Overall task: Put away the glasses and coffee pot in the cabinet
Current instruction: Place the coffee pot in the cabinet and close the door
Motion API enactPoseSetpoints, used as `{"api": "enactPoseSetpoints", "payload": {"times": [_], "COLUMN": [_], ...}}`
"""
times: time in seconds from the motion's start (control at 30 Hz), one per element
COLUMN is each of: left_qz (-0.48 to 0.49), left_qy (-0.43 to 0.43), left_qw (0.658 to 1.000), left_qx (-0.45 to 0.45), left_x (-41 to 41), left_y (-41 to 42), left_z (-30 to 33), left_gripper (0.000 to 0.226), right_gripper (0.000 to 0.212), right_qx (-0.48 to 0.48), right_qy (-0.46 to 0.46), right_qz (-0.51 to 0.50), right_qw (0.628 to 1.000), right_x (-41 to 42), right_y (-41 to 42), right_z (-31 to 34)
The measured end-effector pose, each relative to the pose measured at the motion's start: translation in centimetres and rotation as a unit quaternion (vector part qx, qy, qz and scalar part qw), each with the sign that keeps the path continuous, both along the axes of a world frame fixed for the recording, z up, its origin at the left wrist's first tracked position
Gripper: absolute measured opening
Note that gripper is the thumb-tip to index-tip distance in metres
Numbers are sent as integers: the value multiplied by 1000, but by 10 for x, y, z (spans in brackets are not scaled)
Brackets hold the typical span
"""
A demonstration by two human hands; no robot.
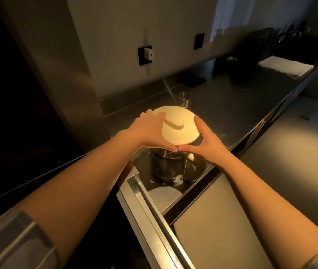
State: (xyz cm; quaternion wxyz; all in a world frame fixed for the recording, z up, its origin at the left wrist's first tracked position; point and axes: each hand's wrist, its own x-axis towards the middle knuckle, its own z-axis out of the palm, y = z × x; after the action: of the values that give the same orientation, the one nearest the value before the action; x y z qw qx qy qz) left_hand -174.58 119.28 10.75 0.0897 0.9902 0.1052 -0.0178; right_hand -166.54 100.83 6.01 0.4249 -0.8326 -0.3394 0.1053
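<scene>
Both forearms reach out, the left hand [150, 131] and right hand [205, 141] clasping the cream lid [181, 131] of the coffee pot [170, 166] over the open drawer [135, 188], while one glass [184, 99] waits on the counter [231, 105].

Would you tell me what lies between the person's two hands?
In the head view, the coffee pot's cream lid lies between the left hand and right hand.
</scene>
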Motion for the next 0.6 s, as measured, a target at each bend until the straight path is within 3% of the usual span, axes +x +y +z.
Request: {"api": "enactPoseSetpoints", "payload": {"times": [0.3,0.6], "left_qz": [2,81], "left_qy": [-83,-142], "left_qw": [996,985], "left_qx": [-28,-51], "left_x": [-62,-187], "left_y": [-33,-61], "left_z": [32,46], "left_gripper": [100,94], "right_gripper": [125,121], "right_qx": [15,-11], "right_qy": [-50,-48], "right_qz": [14,81], "right_qw": [999,995], "right_x": [-53,-147], "right_y": [-36,-50], "right_z": [53,84]}}
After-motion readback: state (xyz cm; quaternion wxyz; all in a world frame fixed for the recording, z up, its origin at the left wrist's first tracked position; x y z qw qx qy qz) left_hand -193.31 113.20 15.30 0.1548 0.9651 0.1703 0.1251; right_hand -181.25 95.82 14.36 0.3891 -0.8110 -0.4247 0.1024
